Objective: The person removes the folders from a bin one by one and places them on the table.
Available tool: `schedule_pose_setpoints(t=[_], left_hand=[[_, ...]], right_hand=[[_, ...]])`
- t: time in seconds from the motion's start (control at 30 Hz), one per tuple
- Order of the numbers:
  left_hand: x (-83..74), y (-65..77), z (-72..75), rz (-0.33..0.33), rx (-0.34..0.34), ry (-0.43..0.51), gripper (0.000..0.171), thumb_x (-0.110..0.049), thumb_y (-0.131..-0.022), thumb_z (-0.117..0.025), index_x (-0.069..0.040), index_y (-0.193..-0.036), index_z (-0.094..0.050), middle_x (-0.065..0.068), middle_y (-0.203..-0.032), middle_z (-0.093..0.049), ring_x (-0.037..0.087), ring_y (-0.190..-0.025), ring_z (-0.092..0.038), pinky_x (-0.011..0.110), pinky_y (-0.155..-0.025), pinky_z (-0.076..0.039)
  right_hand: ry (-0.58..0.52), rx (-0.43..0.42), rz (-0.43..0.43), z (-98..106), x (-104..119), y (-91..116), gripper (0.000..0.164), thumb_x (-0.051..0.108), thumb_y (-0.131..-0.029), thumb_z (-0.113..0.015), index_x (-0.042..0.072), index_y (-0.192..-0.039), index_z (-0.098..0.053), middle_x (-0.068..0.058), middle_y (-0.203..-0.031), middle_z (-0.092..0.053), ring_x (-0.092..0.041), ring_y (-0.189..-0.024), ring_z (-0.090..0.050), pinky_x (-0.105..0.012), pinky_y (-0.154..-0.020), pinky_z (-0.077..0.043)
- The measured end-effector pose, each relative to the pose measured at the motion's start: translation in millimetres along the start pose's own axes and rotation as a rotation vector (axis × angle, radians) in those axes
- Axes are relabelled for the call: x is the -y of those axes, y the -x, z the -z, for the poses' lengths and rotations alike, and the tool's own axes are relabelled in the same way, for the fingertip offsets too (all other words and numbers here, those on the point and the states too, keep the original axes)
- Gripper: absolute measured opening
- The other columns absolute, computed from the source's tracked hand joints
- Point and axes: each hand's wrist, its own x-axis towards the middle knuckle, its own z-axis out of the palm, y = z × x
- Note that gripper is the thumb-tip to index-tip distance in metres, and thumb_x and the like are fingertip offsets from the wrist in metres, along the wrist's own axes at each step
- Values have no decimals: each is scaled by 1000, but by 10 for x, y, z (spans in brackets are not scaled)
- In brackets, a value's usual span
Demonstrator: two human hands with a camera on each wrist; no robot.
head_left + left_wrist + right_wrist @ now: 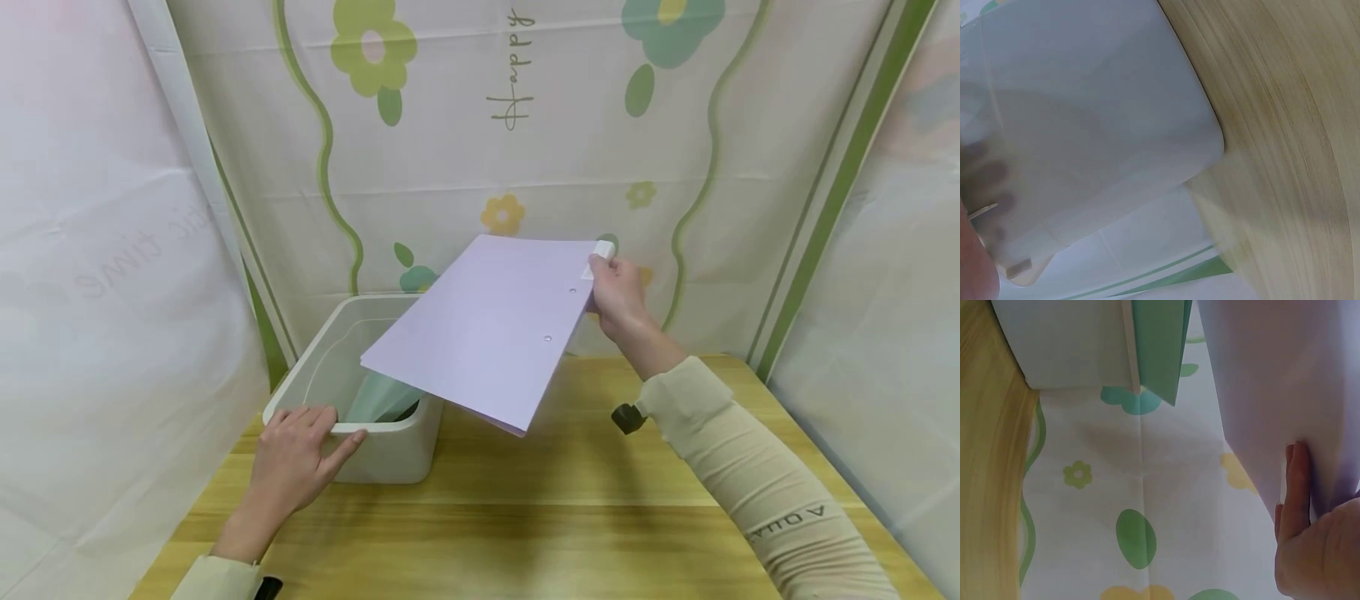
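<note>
A light purple file folder (480,325) with two metal rivets and a white label is tilted in the air, partly over a white plastic bin (386,458). My right hand (621,298) pinches the folder by its labelled corner, thumb on top; the right wrist view shows fingers (1298,481) against its underside. My left hand (292,454) rests on the bin's near rim, fingers over the edge and thumb along the outside. Inside the bin stands a green folder (382,398), mostly hidden by the purple one; its corner (1163,369) rises above the rim in the right wrist view.
The bin stands at the left of a wooden table (585,517). A white curtain with printed flowers (525,167) hangs behind the table, and pale fabric walls (90,333) close in both sides.
</note>
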Motion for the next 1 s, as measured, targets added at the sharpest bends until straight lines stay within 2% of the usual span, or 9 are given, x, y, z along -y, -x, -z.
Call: schedule_pose_setpoints(t=[0.33,0.57,0.77,1.0], left_hand=[[-4,-5,12,0,9,2,52,-61,-97,-55,-16,-76,-44,-9,-66,-38,17,-62,-49,44,-68,-43],[-5,-4,16,-3,4,4,52,-62,-98,-55,-16,-75,-44,-9,-66,-42,18,-63,-51,43,-67,-42],[13,-6,22,-7,2,9,51,-61,-97,-56,-16,-75,-43,-10,-65,-36,15,-61,-46,42,-66,-41],[43,3,31,-6,7,13,49,-58,-96,-58,-15,-76,-45,-10,-66,-38,16,-62,-48,41,-66,-40]], right_hand=[[2,14,19,42,-40,-23,54,34,-110,-40,-5,-148,-41,-19,-129,-57,-22,-101,-68,-29,-80,-59],[6,18,7,70,-47,-36,56,34,-110,-40,-5,-150,-39,-20,-134,-55,-22,-105,-66,-29,-82,-58],[5,34,5,123,-52,-18,58,34,-110,-40,-4,-153,-36,-20,-135,-54,-21,-104,-66,-28,-82,-58],[14,18,26,190,-67,9,53,33,-109,-43,-5,-147,-45,-17,-124,-58,-16,-92,-67,-25,-75,-58]])
